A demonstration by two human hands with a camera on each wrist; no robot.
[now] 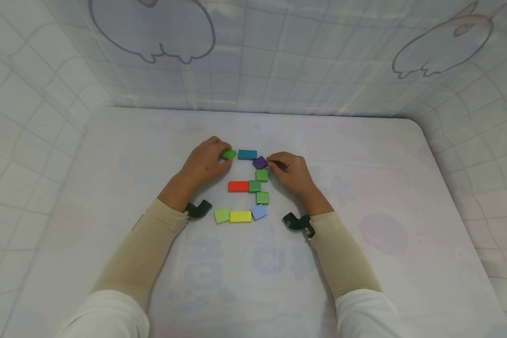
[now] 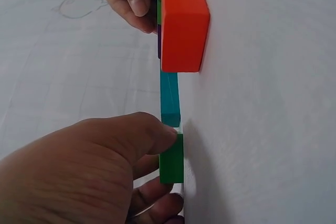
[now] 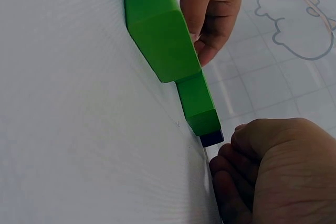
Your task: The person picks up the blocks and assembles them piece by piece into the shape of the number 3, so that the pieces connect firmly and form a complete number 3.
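My left hand [image 1: 208,160] pinches a green block [image 1: 228,154] between thumb and fingers at the left end of the top row. In the left wrist view the same green block [image 2: 171,158] stands on the table, a small gap from the blue block [image 1: 247,154]. My right hand [image 1: 293,171] is beside the purple block [image 1: 260,163], fingers loosely bent. The right wrist view shows a narrow gap between that hand's fingertips and the purple block [image 3: 212,138], with nothing held. The purple block sits turned at the row's right end, above a green block [image 1: 262,175].
Below lie a red block [image 1: 238,187], a darker green block [image 1: 255,186] and another green block [image 1: 262,198]. The bottom row has a light green block [image 1: 221,215], a yellow block [image 1: 240,216] and a tilted light blue block [image 1: 258,212]. A pale cloth covers the table [image 1: 363,178].
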